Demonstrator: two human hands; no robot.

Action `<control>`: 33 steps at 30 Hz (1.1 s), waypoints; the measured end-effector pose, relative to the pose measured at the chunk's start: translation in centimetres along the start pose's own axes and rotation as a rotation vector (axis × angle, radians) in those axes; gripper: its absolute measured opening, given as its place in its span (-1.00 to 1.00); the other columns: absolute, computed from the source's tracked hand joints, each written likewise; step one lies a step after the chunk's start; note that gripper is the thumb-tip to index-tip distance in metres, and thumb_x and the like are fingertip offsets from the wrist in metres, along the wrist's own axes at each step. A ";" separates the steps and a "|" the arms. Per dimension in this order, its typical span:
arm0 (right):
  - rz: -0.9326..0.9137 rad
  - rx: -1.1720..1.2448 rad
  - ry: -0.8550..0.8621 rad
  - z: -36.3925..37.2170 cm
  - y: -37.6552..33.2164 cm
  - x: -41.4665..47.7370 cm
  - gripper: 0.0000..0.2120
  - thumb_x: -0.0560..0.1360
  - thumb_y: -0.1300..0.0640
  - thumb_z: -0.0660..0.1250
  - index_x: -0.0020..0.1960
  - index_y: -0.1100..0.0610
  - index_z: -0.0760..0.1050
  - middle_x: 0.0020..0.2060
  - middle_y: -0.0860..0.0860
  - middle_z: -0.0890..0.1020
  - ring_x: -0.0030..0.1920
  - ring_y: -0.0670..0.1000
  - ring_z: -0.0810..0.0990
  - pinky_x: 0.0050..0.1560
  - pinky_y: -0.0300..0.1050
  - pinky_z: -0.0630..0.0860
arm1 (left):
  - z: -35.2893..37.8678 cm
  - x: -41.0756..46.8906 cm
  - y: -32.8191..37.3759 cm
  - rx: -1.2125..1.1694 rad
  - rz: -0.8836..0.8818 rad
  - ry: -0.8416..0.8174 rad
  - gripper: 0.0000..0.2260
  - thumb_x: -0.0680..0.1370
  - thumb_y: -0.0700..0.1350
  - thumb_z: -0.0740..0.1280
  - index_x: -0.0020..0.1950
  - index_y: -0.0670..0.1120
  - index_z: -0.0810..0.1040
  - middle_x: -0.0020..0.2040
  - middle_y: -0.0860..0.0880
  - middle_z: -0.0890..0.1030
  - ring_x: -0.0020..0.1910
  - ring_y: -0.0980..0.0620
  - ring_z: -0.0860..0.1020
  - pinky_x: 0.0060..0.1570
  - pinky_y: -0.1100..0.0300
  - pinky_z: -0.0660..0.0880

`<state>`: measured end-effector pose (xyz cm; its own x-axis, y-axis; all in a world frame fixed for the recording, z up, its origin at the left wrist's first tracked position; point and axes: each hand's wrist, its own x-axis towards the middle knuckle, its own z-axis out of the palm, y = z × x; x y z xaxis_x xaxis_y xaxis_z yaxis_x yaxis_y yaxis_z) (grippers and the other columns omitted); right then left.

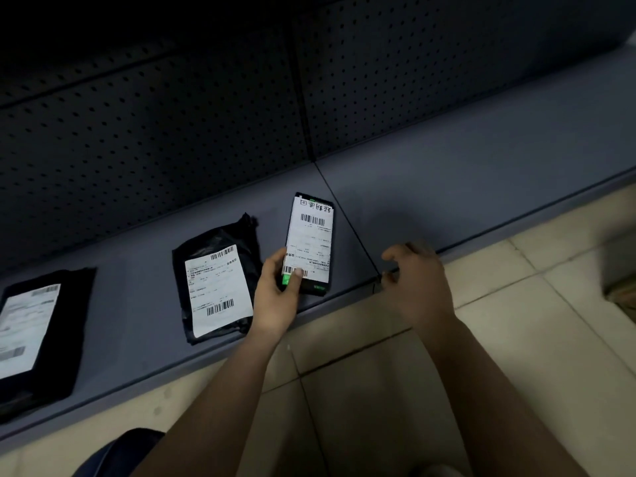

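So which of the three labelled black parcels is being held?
The slim rightmost parcel: the left hand grips its near end. The crumpled middle bag and the leftmost bag lie unheld.

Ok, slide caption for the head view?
Left hand grips labelled black parcel on shelf; right hand open beside it.

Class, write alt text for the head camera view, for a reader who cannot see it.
A person's left grip holds a slim black parcel with a white label at a blue-grey shelf, while the right grip hovers open beside it. A labelled black bag lies on the shelf to its left, and another bag farther left.
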<state>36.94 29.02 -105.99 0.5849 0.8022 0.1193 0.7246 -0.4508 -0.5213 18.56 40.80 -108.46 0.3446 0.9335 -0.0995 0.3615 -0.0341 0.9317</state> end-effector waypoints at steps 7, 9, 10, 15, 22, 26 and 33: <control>-0.326 0.059 0.042 -3.7 -5.2 0.8 -0.73 0.42 0.31 0.42 0.11 0.20 0.56 0.01 0.16 0.56 0.00 0.19 0.54 0.01 0.00 0.50 | -5.4 -0.5 4.7 0.433 0.509 -0.064 -0.64 0.60 -0.27 0.28 0.39 -0.07 0.48 0.21 0.03 0.46 0.16 0.28 0.37 0.16 0.59 0.20; -0.413 0.015 0.001 -4.5 -6.8 0.9 -0.60 0.42 0.29 0.43 0.25 0.17 0.52 0.17 0.16 0.52 0.14 0.20 0.50 0.15 0.03 0.43 | -7.2 -0.8 6.2 0.518 0.616 -0.168 -0.65 0.59 -0.29 0.27 0.37 -0.06 0.50 0.22 0.04 0.46 0.20 0.20 0.41 0.20 0.55 0.20; -0.428 -0.013 -0.041 -4.9 -7.5 0.8 -0.52 0.44 0.26 0.42 0.34 0.14 0.46 0.27 0.15 0.48 0.23 0.20 0.44 0.24 0.05 0.37 | -8.0 -1.0 6.8 0.546 0.651 -0.226 -0.66 0.60 -0.29 0.27 0.36 -0.06 0.50 0.23 0.04 0.47 0.22 0.16 0.42 0.22 0.52 0.22; -0.451 -0.166 -0.261 -6.3 -9.4 0.5 -0.57 0.56 0.13 0.30 0.42 0.09 0.37 0.30 0.07 0.49 0.30 0.10 0.41 0.31 -0.07 0.24 | -10.4 -2.0 9.4 0.587 0.721 -0.438 -0.68 0.62 -0.26 0.25 0.35 -0.05 0.50 0.26 0.04 0.46 0.24 0.18 0.41 0.24 0.48 0.25; -0.115 0.098 -0.321 -10.6 -8.9 -0.8 -0.80 0.54 0.14 0.36 0.15 0.13 0.51 0.00 0.01 0.61 0.00 -0.01 0.59 -0.07 -0.24 0.48 | -10.4 -3.2 10.7 0.680 0.776 -0.048 -0.71 0.58 -0.18 0.35 0.29 -0.15 0.52 0.25 -0.11 0.49 0.24 -0.11 0.46 0.24 0.05 0.42; 0.260 0.432 -0.268 -11.3 -7.9 -2.2 -0.89 0.52 0.11 0.40 -0.04 0.14 0.54 -0.18 -0.08 0.66 -0.17 -0.16 0.63 -0.23 -0.37 0.52 | -9.3 -5.1 8.9 0.747 0.795 0.017 -0.70 0.59 -0.05 0.21 0.21 -0.17 0.57 0.08 -0.12 0.56 0.05 -0.13 0.54 0.05 0.04 0.47; 0.566 0.752 -0.457 -8.0 -10.3 -2.6 -0.79 0.53 0.02 0.39 0.04 0.16 0.57 -0.08 0.04 0.71 -0.04 0.03 0.69 0.09 0.03 0.61 | -9.4 -7.6 6.9 0.854 0.602 0.058 -0.77 0.55 -0.07 0.28 0.13 -0.14 0.60 -0.03 -0.07 0.59 -0.07 -0.10 0.53 -0.10 0.04 0.45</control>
<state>30.82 28.45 -94.18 0.4609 0.6921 -0.5555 -0.1177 -0.5727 -0.8113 10.25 36.85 -97.98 0.6366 0.6935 0.3375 0.6435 -0.7188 0.2632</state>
